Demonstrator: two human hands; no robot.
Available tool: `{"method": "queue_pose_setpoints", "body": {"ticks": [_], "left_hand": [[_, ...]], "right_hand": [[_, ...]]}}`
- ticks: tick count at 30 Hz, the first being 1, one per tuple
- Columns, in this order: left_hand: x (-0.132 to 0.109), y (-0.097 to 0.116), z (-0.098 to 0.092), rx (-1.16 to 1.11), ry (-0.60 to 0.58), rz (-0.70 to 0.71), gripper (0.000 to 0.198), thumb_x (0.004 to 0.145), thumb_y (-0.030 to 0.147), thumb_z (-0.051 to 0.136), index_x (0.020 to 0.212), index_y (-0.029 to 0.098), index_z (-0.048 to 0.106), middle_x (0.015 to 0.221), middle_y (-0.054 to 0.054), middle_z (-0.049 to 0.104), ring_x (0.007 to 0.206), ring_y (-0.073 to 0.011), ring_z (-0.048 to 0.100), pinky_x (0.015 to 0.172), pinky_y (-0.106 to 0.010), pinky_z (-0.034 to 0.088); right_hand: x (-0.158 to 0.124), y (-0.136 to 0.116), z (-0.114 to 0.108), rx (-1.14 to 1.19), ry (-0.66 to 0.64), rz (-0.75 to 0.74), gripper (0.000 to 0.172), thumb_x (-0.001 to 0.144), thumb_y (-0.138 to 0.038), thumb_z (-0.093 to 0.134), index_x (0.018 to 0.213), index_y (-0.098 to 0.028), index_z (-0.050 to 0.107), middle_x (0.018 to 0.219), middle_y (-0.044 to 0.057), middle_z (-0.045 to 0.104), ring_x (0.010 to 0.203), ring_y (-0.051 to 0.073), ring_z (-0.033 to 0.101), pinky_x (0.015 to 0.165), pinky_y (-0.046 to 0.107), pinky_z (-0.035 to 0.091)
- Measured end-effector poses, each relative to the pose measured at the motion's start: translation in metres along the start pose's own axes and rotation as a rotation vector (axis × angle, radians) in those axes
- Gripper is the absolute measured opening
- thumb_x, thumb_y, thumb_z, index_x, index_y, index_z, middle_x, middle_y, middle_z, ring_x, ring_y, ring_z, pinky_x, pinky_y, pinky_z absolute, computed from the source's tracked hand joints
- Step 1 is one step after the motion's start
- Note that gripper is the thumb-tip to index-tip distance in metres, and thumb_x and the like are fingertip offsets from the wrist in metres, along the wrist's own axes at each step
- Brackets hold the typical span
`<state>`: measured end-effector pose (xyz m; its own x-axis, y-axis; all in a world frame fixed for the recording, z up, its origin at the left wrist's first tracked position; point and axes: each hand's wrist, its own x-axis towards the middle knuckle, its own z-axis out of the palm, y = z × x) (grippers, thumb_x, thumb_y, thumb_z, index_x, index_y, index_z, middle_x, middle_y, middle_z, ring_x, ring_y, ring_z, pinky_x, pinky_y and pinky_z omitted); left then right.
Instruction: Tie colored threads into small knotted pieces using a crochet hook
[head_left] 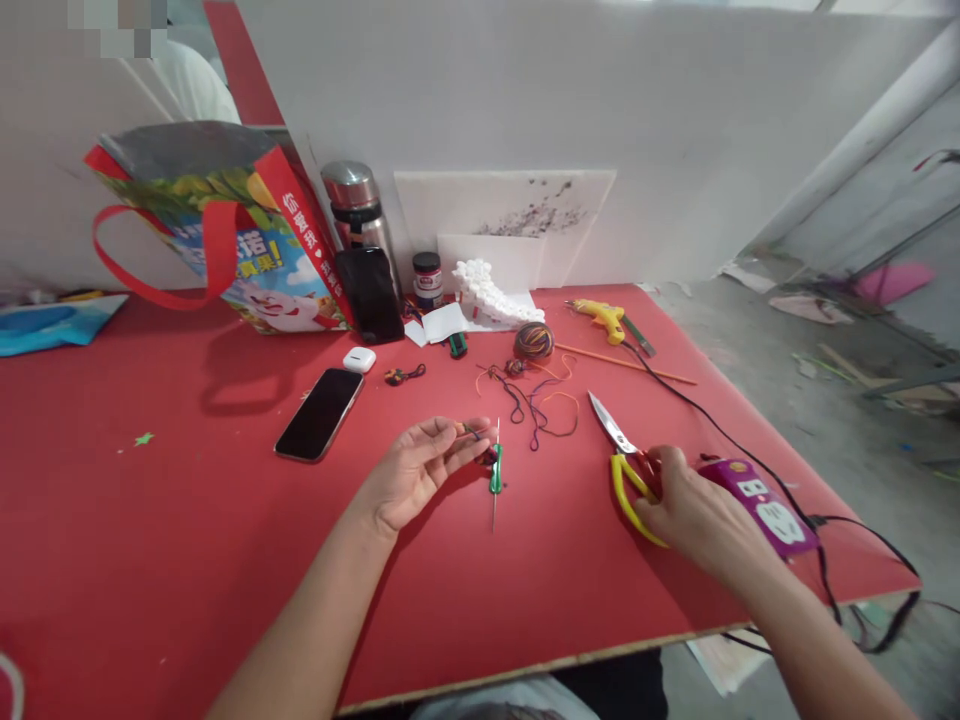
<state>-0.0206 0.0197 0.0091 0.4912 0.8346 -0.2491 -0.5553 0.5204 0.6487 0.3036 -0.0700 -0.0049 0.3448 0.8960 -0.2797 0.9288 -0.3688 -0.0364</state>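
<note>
Left hand (417,470) – palm up, fingers pinched on a short thread (472,432), seemingly to keep it visible above the worktop (187,520) – sits at 9 o'clock of the scissors (621,472), whose handles the right hand (694,512) covers, grip undeterminable.

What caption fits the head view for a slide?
Left hand holds thread beside a green-handled tool; right hand grasps yellow scissors on the red table.

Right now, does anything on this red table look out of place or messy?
Mildly. Loose coloured threads sprawl tangled beside the yarn ball, and the purple power strip sits at the table's right edge, its black cable drooping over it. Nothing looks spilled or broken.
</note>
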Motion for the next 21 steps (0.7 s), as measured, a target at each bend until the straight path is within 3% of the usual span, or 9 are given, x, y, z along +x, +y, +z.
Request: {"method": "queue_pose_setpoints", "body": {"ticks": [5, 8, 11, 15, 21], "left_hand": [[-0.003, -0.003, -0.005, -0.047, 0.001, 0.014, 0.016, 0.081, 0.02, 0.088, 0.077, 0.014, 0.073, 0.117, -0.015, 0.081, 0.121, -0.0301, 0.074, 0.117, -0.044, 0.05], [-0.004, -0.005, -0.006, -0.086, -0.009, 0.017, 0.016, 0.08, 0.017, 0.087, 0.077, 0.014, 0.071, 0.121, -0.016, 0.08, 0.124, -0.0318, 0.072, 0.122, -0.048, 0.044], [-0.003, -0.006, -0.005, -0.112, -0.018, 0.011, 0.014, 0.081, 0.015, 0.085, 0.08, 0.015, 0.072, 0.125, -0.017, 0.079, 0.127, -0.0318, 0.071, 0.124, -0.049, 0.041], [-0.002, -0.007, -0.005, -0.109, -0.024, 0.017, 0.013, 0.079, 0.013, 0.086, 0.083, 0.015, 0.074, 0.126, -0.017, 0.078, 0.128, -0.0316, 0.07, 0.123, -0.048, 0.041], [-0.004, -0.006, -0.009, -0.069, -0.049, 0.042, 0.012, 0.081, 0.018, 0.087, 0.084, 0.018, 0.075, 0.13, -0.014, 0.077, 0.132, -0.0332, 0.067, 0.126, -0.051, 0.035]], "right_hand": [[-0.017, 0.022, 0.015, 0.246, 0.079, -0.065, 0.053, 0.09, -0.035, 0.053, 0.139, -0.013, 0.049, 0.06, 0.001, 0.059, 0.056, 0.027, 0.062, 0.053, 0.031, 0.032], [-0.042, 0.017, 0.016, 0.81, 0.058, -0.22, 0.05, 0.094, -0.044, 0.057, 0.139, -0.023, 0.049, 0.079, 0.004, 0.066, 0.067, 0.022, 0.064, 0.062, 0.033, 0.046], [-0.065, -0.009, 0.001, 1.229, -0.166, -0.276, 0.04, 0.096, -0.052, 0.064, 0.126, -0.028, 0.055, 0.085, 0.001, 0.064, 0.07, 0.017, 0.061, 0.064, 0.029, 0.049], [-0.077, -0.049, -0.024, 1.257, -0.435, -0.444, 0.051, 0.091, -0.066, 0.066, 0.117, -0.022, 0.063, 0.084, 0.002, 0.06, 0.072, 0.017, 0.058, 0.067, 0.03, 0.051], [-0.079, -0.081, -0.032, 1.167, -0.587, -0.438, 0.061, 0.09, -0.082, 0.052, 0.105, -0.024, 0.063, 0.077, 0.002, 0.056, 0.067, 0.017, 0.053, 0.063, 0.029, 0.048]]}}
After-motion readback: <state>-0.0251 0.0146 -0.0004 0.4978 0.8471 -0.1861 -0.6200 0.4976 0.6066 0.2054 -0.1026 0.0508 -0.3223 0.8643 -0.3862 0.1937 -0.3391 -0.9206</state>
